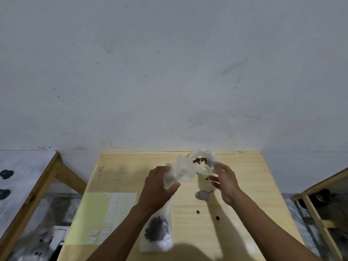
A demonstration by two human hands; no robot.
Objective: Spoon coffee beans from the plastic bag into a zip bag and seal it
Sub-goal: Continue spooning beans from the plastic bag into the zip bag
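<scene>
My left hand [158, 187] grips a clear, empty-looking zip bag [180, 171] and holds it tilted above the wooden table [244, 185]. Just right of it stands the open plastic bag [202, 155] with a few coffee beans [199, 160] at its bottom. My right hand [225, 180] pinches that bag's near rim. A metal spoon [202, 195] lies on the table below my right hand, held by neither hand. A second zip bag [157, 231] filled with dark beans lies flat near the front edge, partly under my left forearm.
Loose beans [197, 211] lie scattered on the table in front of the spoon. A yellow sheet with small labels [94, 213] covers the table's left front. Wooden benches stand at the left [37, 185] and right [320, 185]. A grey wall rises right behind the table.
</scene>
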